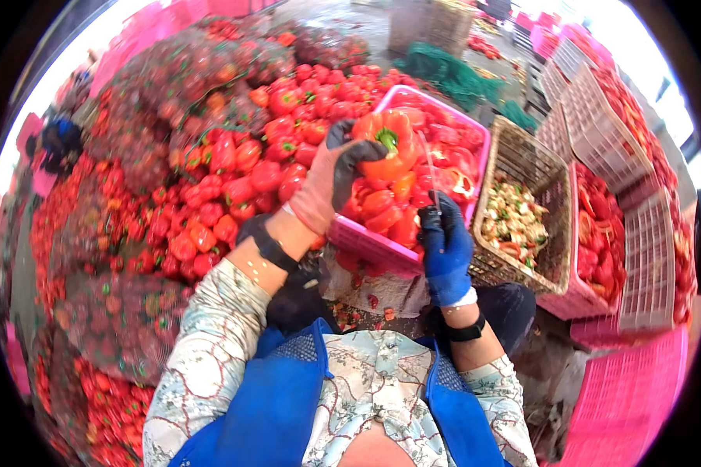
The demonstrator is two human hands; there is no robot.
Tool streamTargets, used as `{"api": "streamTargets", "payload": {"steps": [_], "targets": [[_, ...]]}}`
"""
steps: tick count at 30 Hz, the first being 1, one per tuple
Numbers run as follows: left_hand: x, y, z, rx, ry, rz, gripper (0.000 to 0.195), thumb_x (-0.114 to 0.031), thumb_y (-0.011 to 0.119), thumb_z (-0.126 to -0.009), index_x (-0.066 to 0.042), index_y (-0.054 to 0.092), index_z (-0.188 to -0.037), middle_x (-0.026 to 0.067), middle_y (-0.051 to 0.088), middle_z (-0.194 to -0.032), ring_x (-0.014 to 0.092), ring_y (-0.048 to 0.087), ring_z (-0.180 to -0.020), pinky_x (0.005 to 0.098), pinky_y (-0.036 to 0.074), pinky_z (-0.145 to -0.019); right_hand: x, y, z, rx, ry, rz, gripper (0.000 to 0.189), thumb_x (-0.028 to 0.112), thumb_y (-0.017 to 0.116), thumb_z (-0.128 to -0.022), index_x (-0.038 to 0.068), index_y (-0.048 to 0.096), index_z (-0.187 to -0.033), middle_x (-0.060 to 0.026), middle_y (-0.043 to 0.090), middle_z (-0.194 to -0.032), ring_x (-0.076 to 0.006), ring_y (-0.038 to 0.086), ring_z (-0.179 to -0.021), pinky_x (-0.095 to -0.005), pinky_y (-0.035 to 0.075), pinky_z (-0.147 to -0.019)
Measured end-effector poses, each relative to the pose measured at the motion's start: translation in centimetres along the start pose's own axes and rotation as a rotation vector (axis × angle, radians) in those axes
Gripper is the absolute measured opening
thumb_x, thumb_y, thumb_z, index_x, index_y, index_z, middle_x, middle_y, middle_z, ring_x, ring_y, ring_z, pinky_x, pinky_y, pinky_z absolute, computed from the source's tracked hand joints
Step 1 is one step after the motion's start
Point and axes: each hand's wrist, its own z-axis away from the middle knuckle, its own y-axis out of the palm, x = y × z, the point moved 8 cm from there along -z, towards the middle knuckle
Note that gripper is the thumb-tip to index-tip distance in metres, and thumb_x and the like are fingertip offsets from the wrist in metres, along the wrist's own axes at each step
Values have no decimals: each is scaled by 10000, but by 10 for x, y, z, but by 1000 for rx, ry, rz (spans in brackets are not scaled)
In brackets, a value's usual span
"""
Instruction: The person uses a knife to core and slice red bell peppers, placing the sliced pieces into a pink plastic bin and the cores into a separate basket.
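My left hand [342, 169], in a pink glove with dark fingers, grips an orange-red bell pepper [406, 146] whose green stem faces right and up. My right hand [447, 245], in a blue glove, is closed around the dark handle of a thin-bladed knife [427, 160]. The blade points away from me, just right of the pepper; whether it touches the pepper I cannot tell. Both hands are over a pink plastic crate [380, 254] full of red peppers, some cut open.
Loose red bell peppers [210, 216] are heaped to the left, beside filled mesh sacks [122, 321]. A dirty beige crate [520, 274] at right holds pale pepper cores [511, 216]. Stacked crates [604, 128] of peppers stand farther right. Green netting [450, 73] lies behind.
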Motion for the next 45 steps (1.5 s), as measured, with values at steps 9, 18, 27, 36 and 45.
{"api": "streamTargets", "payload": {"steps": [9, 18, 27, 36, 45], "targets": [[61, 37, 19, 88, 452, -836, 433, 15, 659, -742, 31, 495, -1143, 92, 521, -1135, 161, 567, -1025, 284, 481, -892, -26, -19, 1, -50, 146, 71, 278, 150, 566, -928, 16, 573, -1172, -187, 658, -1006, -325, 656, -925, -381, 511, -787], [95, -17, 11, 171, 145, -810, 316, 26, 646, -720, 30, 575, -1027, 111, 511, -1154, 212, 558, -1066, 324, 477, -912, -45, 0, 9, 24, 109, 203, 328, 183, 558, -942, 87, 532, -1254, -190, 624, -793, -305, 628, -657, -377, 490, -614], [89, -2, 20, 219, 408, -1270, 565, 59, 692, -676, 6, 472, -1194, 91, 509, -1117, 205, 560, -1055, 329, 516, -881, -60, -4, 4, 234, 309, 170, 749, 185, 551, -935, 230, 103, -1533, -254, 635, -865, -391, 646, -728, -449, 486, -644], [60, 29, 31, 248, 510, -1059, 557, 54, 602, -686, 6, 482, -1228, 98, 515, -1183, 221, 559, -1098, 367, 495, -923, -61, -2, 2, 246, 528, -623, 742, 21, 552, -880, 202, 221, -1518, -103, 657, -947, -134, 554, -505, -265, 440, -429], [43, -11, -31, 137, 27, -574, 499, -64, 577, -742, -22, 500, -1233, 99, 553, -1192, 219, 573, -1101, 384, 492, -945, -53, -3, -51, 377, 705, -1108, 278, 148, 573, -910, 115, 544, -1184, -39, 579, -779, -138, 515, -544, -278, 452, -492]]}}
